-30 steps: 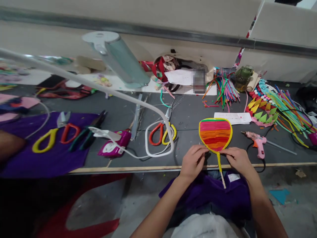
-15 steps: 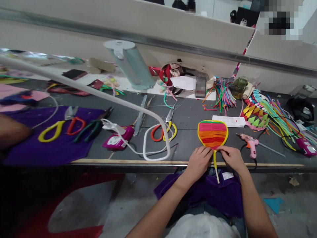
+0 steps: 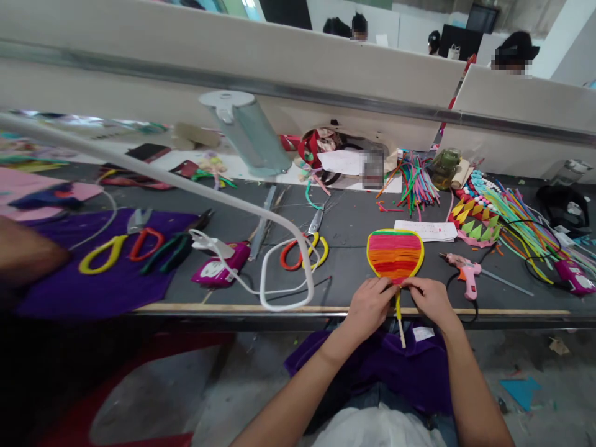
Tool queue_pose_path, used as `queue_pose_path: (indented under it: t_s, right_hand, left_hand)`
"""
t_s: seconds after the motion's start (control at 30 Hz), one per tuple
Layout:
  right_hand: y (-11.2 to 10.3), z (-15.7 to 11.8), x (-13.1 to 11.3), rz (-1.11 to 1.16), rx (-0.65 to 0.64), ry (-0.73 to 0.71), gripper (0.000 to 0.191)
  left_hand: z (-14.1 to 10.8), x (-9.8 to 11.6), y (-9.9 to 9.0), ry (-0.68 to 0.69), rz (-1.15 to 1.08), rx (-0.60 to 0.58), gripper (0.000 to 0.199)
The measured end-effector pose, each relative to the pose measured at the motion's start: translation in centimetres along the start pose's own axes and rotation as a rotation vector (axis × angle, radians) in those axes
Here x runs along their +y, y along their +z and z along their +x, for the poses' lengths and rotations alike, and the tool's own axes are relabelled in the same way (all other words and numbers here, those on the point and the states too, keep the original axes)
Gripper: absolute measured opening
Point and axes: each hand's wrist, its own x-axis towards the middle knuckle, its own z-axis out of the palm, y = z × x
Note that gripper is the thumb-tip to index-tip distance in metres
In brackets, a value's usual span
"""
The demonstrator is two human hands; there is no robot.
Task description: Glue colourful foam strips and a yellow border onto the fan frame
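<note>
My left hand (image 3: 370,305) and my right hand (image 3: 431,300) meet at the base of a paddle-shaped pipe-cleaner fan (image 3: 395,251). Pink, orange and red stripes fill it, inside a yellow rim with some green along the top. Fingers of both hands are closed on its lower edge, one hand on each side of the handle, and they hide that joint. The yellow handle, paler at its tip, points down past the table edge over my lap. To the right of my right hand lies a pink glue gun (image 3: 467,273) with a glue stick in it. A white paper slip (image 3: 431,231) lies behind the fan.
Scissors (image 3: 314,239) and a looped white stand (image 3: 286,305) are left of my hands. Farther left are a purple pouch (image 3: 218,267), pliers on purple cloth (image 3: 116,285) and another person's arm (image 3: 28,251). Behind stand a pitcher (image 3: 254,139) and bundled pipe cleaners (image 3: 419,180).
The view has shifted slightly, showing more above the partition. Both hands keep nearly the same hold low on the fan, and the fan stays in place on the table.
</note>
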Motion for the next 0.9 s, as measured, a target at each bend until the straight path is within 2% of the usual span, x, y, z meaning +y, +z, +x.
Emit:
queue_pose_path:
  t_s: [0.2, 0.4, 0.47, 0.6, 0.7, 0.9]
  right_hand:
    - [0.5, -1.2, 0.5, 0.022, 0.124, -0.027, 0.036]
    - [1.3, -3.1, -0.5, -0.093, 0.190, -0.052, 0.040]
    - [1.5, -3.0, -1.0, -0.200, 0.176, -0.048, 0.042]
    - [1.4, -2.5, -1.8, -0.375, 0.068, -0.006, 0.047]
    - [1.2, -2.2, -2.0, -0.376, 0.018, 0.026, 0.046]
    - [1.2, -2.1, -1.8, -0.319, 0.033, 0.066, 0.049]
  left_hand:
    - [-0.1, 0.0, 0.1, -0.041, -0.050, -0.003, 0.031]
    - [0.0, 0.5, -0.1, -0.049, -0.067, -0.007, 0.024]
    - [0.0, 0.6, -0.2, -0.051, -0.067, -0.002, 0.023]
    - [0.0, 0.7, -0.2, -0.048, -0.066, 0.022, 0.025]
    - [0.2, 0.7, -0.1, -0.032, -0.022, 0.038, 0.022]
    - [1.3, 0.8, 0.2, 0.021, 0.092, 0.078, 0.011]
